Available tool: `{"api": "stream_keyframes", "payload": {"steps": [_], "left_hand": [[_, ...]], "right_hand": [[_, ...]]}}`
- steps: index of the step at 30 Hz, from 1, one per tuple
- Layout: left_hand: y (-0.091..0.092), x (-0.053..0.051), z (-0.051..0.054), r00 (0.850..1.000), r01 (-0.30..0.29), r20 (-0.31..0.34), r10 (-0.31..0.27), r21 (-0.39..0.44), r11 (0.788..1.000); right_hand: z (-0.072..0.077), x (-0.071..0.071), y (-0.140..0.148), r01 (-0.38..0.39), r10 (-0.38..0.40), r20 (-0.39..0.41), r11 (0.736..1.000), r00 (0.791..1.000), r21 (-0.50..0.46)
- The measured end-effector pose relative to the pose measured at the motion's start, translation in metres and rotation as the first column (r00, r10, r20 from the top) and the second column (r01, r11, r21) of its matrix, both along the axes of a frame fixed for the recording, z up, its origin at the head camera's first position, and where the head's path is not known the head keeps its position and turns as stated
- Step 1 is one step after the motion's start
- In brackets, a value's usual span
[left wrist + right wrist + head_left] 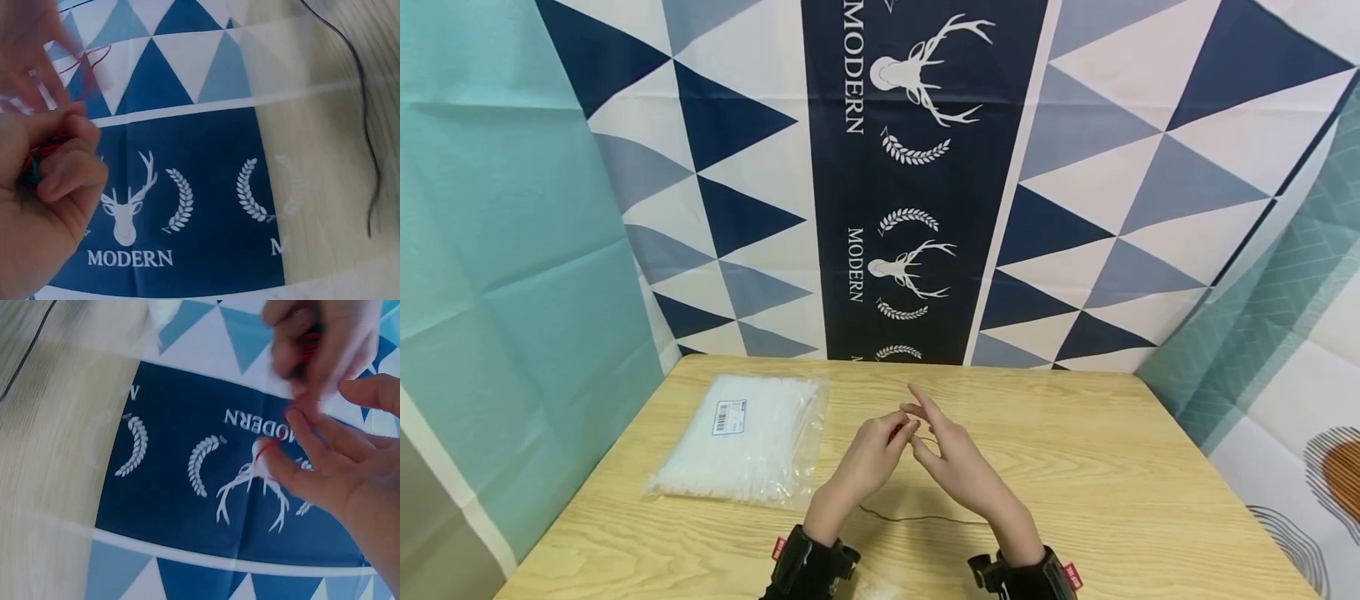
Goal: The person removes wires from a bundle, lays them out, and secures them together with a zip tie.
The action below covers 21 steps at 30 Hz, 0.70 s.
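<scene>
Gripping a red-and-green strand bundle [47, 149] above the counter [1112, 467], left hand [868, 455] curled round it; right hand [959, 467] spread, fingers [315, 440] extended by a slack red loop [91, 72]; loop might snag on those fingers and knot if pulled unevenly; dark strand [925, 517] lies below, connection unclear.

Bag [771, 437] and wire [363, 90] on table [1112, 450]

On the counter [1135, 467], a bag [741, 442] lies left; right of it, slightly nearer, a cord [365, 109]; cloth [917, 183] hangs behind.
</scene>
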State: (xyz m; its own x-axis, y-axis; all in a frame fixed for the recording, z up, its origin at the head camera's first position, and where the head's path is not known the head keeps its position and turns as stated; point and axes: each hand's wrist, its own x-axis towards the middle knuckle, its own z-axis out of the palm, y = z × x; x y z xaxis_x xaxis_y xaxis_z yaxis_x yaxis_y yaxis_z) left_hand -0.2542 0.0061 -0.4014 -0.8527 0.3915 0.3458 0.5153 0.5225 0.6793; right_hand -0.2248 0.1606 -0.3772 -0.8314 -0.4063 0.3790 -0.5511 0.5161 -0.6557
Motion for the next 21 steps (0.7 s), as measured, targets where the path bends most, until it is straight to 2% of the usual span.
{"api": "stream_keyframes", "payload": {"steps": [2,5,8,10,14,18,21], "left_hand": [[0.000,0.002,0.002,1.000,-0.019,0.011,0.019,0.044,0.999],[0.000,0.003,0.004,0.997,-0.072,-0.003,0.072,0.102,0.992],[0.002,0.004,0.005,0.992,-0.117,-0.027,0.122,0.132,0.984],[0.002,0.005,0.006,0.986,-0.149,-0.062,0.157,0.118,0.982],[0.002,0.004,0.007,0.968,-0.208,-0.132,0.215,0.070,0.976],[-0.002,0.003,0.009,0.960,-0.234,-0.140,0.241,0.068,0.970],[-0.007,0.002,0.011,0.963,-0.230,-0.121,0.241,0.092,0.969]], "right_hand": [[0.000,-0.001,0.002,-0.003,0.003,-0.006,1.000,1.000,0.008],[-0.002,-0.002,0.003,-0.050,0.049,0.048,0.999,0.998,0.017],[-0.004,-0.004,0.002,-0.054,0.051,0.093,0.998,0.994,0.029],[-0.005,-0.005,-0.001,-0.027,0.023,0.110,0.999,0.994,0.032],[-0.006,-0.005,-0.007,0.091,-0.095,0.086,0.995,0.992,0.045],[-0.008,-0.005,-0.013,0.175,-0.176,0.015,0.984,0.984,0.042],[-0.009,-0.005,-0.015,0.155,-0.155,0.001,0.988,0.988,0.028]]}}
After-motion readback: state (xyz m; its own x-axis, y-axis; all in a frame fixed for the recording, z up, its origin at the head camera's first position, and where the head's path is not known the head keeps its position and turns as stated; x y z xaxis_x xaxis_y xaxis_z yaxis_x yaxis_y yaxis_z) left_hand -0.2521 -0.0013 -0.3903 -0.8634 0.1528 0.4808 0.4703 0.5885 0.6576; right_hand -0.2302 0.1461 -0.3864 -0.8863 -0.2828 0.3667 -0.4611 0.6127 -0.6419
